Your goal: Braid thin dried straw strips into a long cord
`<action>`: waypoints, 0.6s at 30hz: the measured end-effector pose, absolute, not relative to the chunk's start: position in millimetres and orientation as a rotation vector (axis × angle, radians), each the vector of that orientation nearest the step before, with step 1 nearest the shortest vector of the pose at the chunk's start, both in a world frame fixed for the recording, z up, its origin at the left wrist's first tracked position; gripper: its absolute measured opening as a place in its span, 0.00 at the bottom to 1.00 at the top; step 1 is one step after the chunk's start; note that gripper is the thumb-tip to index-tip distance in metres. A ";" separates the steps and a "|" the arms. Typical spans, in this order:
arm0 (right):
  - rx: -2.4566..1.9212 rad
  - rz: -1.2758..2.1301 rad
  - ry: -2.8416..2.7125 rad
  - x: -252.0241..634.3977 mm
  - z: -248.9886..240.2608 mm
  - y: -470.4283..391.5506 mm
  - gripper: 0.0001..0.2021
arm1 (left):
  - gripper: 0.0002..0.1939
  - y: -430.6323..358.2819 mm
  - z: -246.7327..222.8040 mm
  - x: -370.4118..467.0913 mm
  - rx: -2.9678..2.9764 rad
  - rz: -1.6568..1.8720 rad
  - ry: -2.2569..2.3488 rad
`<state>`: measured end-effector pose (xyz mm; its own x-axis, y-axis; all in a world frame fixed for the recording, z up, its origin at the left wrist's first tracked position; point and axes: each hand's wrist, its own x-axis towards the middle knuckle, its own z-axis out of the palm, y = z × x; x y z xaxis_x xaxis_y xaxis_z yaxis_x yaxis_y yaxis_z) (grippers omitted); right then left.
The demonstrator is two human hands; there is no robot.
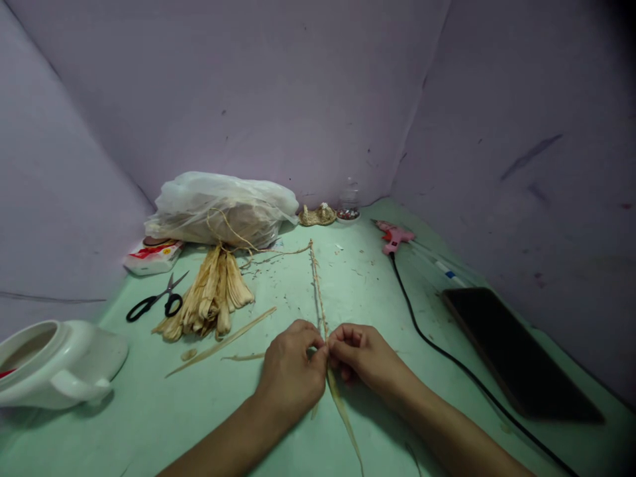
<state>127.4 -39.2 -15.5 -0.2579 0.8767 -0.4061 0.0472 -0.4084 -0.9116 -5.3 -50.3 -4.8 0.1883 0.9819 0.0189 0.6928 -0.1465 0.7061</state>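
A thin braided cord of dried husk (318,281) runs down the middle of the table toward me from a small peg-like point. Both hands meet at its near end. My left hand (294,361) pinches it between thumb and fingers, and my right hand (361,351) is closed on it from the other side, fingertips nearly touching. Below them a loose pale husk strip (342,411) trails toward the table's near edge. Left of my hands lie another long husk strip (228,338) and a shorter piece partly hidden behind my left hand.
A tied bundle of dried husks (211,291), black-handled scissors (159,298), a plastic bag (223,209) and a white pot (64,361) occupy the left. On the right are a pink glue gun (395,235), its black cord (437,351) and a dark tablet (517,351). Walls enclose the back.
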 end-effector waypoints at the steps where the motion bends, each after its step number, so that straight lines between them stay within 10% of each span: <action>1: -1.368 1.732 -1.175 127.5 -15.8 -39.2 0.03 | 0.08 -49.9 -5.2 -5.2 1.898 0.676 1.566; 18: -1.381 1.730 -1.187 127.5 -14.1 -39.2 0.02 | 0.08 -39.8 2.1 -14.6 1.905 0.473 1.387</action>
<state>127.5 -39.2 -14.1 -0.2618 0.8754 -0.4064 0.0640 -0.4044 -0.9123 -14.6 -39.8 2.1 0.3534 0.9281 -0.1175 0.6633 -0.1600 0.7311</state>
